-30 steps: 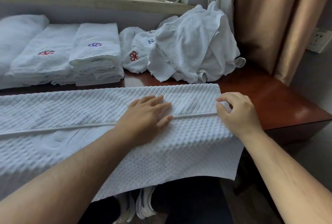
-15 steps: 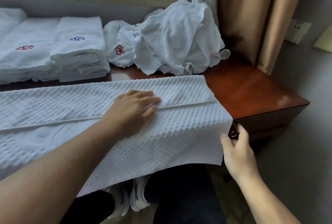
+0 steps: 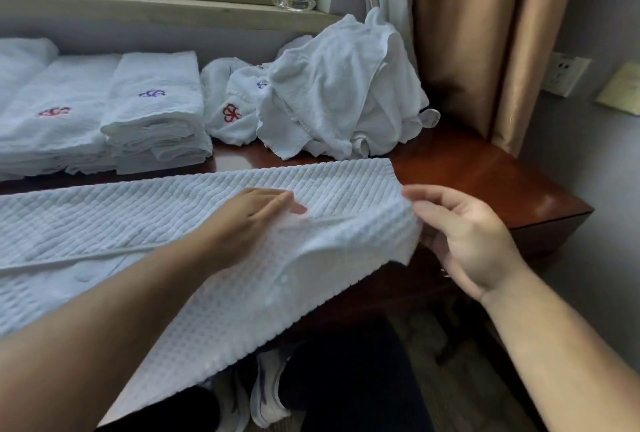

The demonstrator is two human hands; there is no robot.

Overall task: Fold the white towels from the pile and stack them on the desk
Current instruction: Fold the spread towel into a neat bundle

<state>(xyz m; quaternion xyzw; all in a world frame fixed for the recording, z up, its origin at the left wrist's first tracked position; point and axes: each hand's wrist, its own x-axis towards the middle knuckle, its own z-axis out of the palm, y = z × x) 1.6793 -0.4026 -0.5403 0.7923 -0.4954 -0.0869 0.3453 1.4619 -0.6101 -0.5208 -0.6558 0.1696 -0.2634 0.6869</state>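
At the far left, the folded stacks (image 3: 104, 120) sit along the back of the counter (image 3: 485, 182), and the waffle towel (image 3: 138, 223) being worked on lies spread across the front, its near half hanging off the counter's edge toward the floor. That overhang looks like the main risk: with so much cloth hanging past the edge, any slackening could let the towel slide down. The left hand (image 3: 249, 223) lies flat on the towel with its fingers straight, pinning the cloth near the seam; if it lifts too early, the layer beneath would probably shift and the fold come out crooked. Further right, the right hand (image 3: 464, 241) has the towel's right end lifted, thumb above and fingers seemingly under the cloth, though how firmly it grips I cannot tell. A loose hold there could drop the corner, and a hard pull could drag the towel from under the left hand. Behind it, the unfolded pile (image 3: 346, 95) slumps near the towel's far edge and could get caught in a wide fold.
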